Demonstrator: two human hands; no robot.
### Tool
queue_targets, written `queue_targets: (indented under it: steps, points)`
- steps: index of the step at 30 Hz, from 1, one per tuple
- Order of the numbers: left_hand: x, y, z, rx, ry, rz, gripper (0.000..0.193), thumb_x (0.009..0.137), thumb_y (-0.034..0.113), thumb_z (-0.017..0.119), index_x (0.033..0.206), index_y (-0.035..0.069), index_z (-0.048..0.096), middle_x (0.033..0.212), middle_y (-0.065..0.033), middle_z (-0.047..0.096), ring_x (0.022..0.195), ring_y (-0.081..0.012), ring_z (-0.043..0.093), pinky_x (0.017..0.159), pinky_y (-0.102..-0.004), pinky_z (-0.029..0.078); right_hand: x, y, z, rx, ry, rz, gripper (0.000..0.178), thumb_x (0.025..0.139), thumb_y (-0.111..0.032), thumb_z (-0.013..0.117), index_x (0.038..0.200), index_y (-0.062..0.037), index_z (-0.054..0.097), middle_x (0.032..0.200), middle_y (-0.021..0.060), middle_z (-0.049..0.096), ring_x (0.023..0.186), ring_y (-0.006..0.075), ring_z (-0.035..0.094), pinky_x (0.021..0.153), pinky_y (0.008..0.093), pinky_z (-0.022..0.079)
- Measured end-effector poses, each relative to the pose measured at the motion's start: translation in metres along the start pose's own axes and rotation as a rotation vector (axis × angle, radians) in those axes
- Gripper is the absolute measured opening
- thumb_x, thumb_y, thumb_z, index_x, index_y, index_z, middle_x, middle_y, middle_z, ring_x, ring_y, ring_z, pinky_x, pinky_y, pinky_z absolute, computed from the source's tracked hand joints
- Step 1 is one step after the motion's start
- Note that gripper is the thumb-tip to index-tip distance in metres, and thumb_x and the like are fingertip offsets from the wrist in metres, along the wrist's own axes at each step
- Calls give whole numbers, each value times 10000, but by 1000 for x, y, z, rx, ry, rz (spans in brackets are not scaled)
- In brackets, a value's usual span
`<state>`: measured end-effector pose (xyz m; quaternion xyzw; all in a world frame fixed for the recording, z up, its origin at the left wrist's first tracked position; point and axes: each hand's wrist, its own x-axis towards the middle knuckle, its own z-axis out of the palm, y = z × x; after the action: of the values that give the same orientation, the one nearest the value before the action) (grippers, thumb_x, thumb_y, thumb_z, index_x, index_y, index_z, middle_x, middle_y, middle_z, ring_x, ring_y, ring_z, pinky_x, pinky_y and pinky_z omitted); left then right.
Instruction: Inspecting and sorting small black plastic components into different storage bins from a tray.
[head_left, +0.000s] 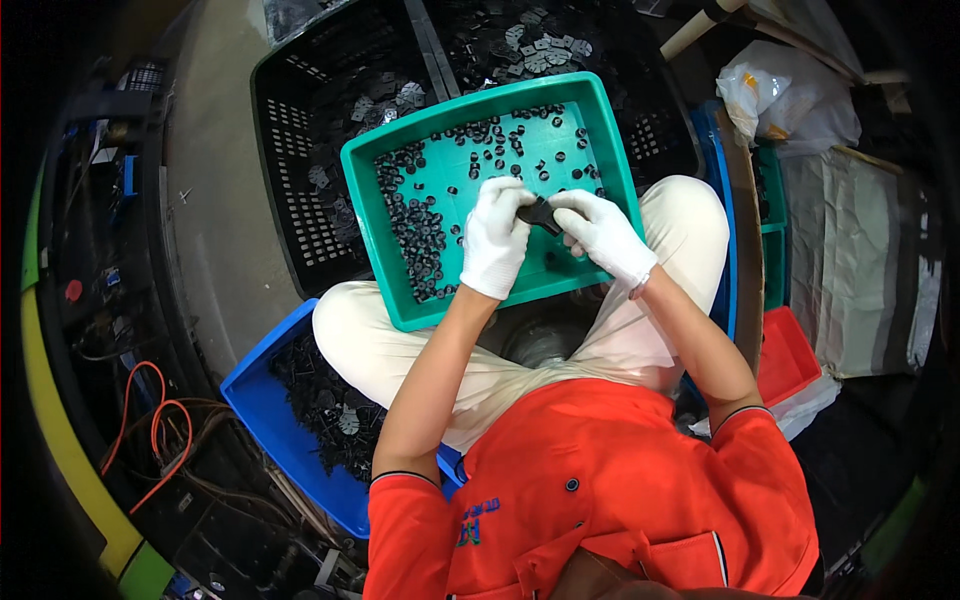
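Note:
Both my hands wear white gloves and meet over a green plastic tray (362, 215) that rests across my lap. Between them is a small black plastic part (541, 216), whose exact kind I cannot make out. My left hand (497, 236) pinches its left end, and my right hand (604, 234) has thumb and fingers closed on its right side. Many small round black pieces (415, 235) lie in the tray, heaped along its left side and scattered toward the far edge. My fingers partly hide the held part.
Beyond the tray stands a black perforated crate (300, 205) with flat dark parts inside. A blue bin (290, 440) of thin black pieces sits at my left. At the right are a red bin (785, 355), plastic bags (790, 95) and a cardboard edge (737, 180). Orange cable (160, 425) lies far left.

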<state>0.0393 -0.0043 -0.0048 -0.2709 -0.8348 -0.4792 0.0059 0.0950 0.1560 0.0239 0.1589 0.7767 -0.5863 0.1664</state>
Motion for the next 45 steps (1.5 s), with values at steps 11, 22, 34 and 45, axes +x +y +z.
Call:
queue_targets:
  steps: [11, 22, 34, 45]
  points:
    - [-3, 16, -18, -954, -3, -684, 313, 885, 65, 521, 1164, -71, 484, 1061, -142, 594, 900, -167, 601, 737, -261, 500, -10, -13, 15, 509, 122, -25, 283, 859, -61, 555, 1116, 50, 518, 953, 101, 609, 762, 118, 589, 663, 249, 524]
    - [-6, 26, -16, -969, 88, -759, 358, 795, 43, 645, 1120, -46, 525, 967, -81, 617, 835, -111, 583, 711, -232, 485, -3, -7, 8, -337, 253, -344, 209, 820, -129, 596, 999, -26, 560, 866, 92, 596, 756, 200, 599, 641, 323, 476]
    - [66, -58, -100, -922, 330, -608, 342, 828, 104, 639, 1118, -42, 533, 963, -92, 608, 773, -146, 590, 647, -243, 506, 14, 22, -8, -1455, 62, -523, 95, 793, -144, 506, 840, -93, 571, 891, 118, 520, 816, 261, 531, 670, 376, 427]
    - [15, -33, -37, -560, -100, -659, 314, 853, 165, 603, 1096, -31, 564, 978, -102, 619, 831, -164, 614, 707, -274, 510, 44, 7, -14, -1429, 128, -448, 156, 761, -115, 521, 916, -98, 526, 918, 97, 527, 803, 220, 544, 664, 321, 439]
